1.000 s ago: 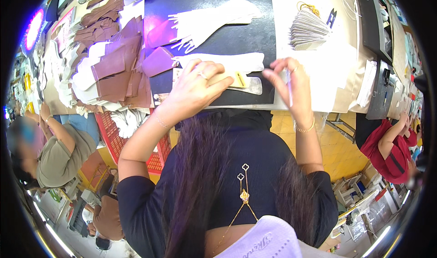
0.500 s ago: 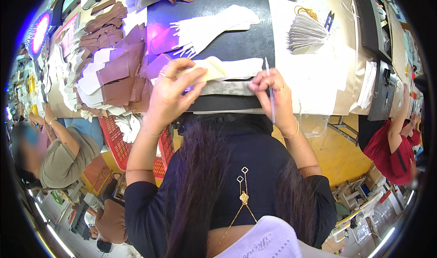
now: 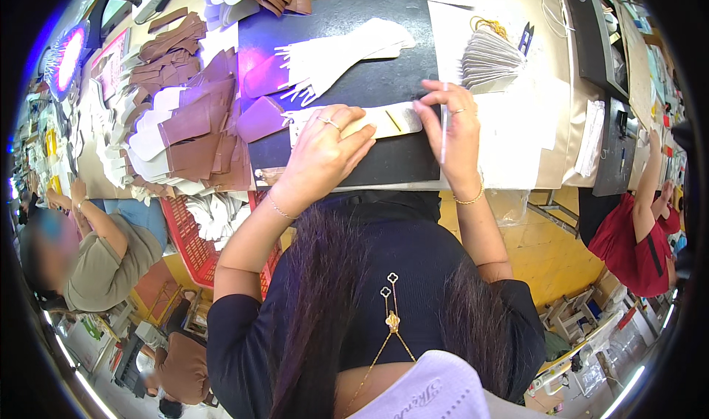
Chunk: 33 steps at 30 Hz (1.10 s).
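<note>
My left hand [image 3: 332,145] lies flat over a pale yellow slotted template [image 3: 397,120], pressing it down with fingers together. Under the template is a long white piece [image 3: 297,117], its grey end showing at the right; my hand hides the middle. My right hand [image 3: 459,127] holds a thin, whitish pen-like stick [image 3: 444,134], nearly upright. Its thumb and fingertips are at the right end of the template. Just beyond, a bunch of white pieces with strip-like ends [image 3: 347,53] lies on the black board [image 3: 399,168].
Brown and white cut pieces [image 3: 196,123] are heaped at left. A fanned stack of grey pieces [image 3: 491,60] and dark snips [image 3: 526,38] lie at right. A red basket [image 3: 181,230] stands below the table edge. Other people [image 3: 111,249] sit on both sides.
My left hand has brought the template down onto the white piece and flattened over it. The grey strip near the board's front edge is gone from there. My right hand has shifted slightly right.
</note>
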### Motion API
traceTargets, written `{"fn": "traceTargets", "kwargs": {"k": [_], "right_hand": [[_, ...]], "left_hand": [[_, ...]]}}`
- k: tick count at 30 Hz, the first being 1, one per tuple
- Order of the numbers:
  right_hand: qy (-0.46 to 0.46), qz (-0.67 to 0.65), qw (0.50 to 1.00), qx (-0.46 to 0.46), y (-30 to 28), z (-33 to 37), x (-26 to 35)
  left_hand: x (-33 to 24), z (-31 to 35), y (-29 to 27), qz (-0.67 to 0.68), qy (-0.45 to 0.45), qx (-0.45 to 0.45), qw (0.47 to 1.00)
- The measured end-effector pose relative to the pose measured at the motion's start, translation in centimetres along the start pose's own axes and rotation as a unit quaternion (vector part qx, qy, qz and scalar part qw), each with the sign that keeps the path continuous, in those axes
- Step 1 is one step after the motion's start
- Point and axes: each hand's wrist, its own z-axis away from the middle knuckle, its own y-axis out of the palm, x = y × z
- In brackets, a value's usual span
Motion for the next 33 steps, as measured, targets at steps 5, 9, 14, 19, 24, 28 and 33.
{"fn": "traceTargets", "kwargs": {"k": [5,9,14,19,24,28,33], "right_hand": [[0.045,-0.009,0.999,-0.029,-2.0,-0.1,-1.0],[0.048,-0.014,0.999,-0.021,-2.2,0.5,-0.9],[0.041,-0.033,0.998,-0.019,-2.1,0.8,-0.5],[0.077,-0.068,0.995,0.000,-2.3,1.0,0.2],[0.086,-0.103,0.990,0.050,-2.5,1.8,0.6],[-0.020,-0.095,0.994,0.048,-1.2,2.1,0.5],[-0.083,-0.044,0.993,0.068,-0.9,1.7,0.2]], "left_hand": [[-0.1,-0.7,1.3,0.002,0.017,0.002,1.000],[-0.3,-1.0,1.7,0.001,0.017,-0.004,1.000],[-0.2,-1.1,2.0,-0.005,0.024,-0.011,1.000],[-0.2,-1.0,2.3,-0.023,0.041,-0.014,0.999],[-0.3,-1.0,2.4,-0.049,0.050,-0.008,0.997],[-1.2,-0.9,2.6,-0.104,0.035,0.009,0.994],[-1.9,-0.9,2.6,-0.169,0.045,0.038,0.984]]}}
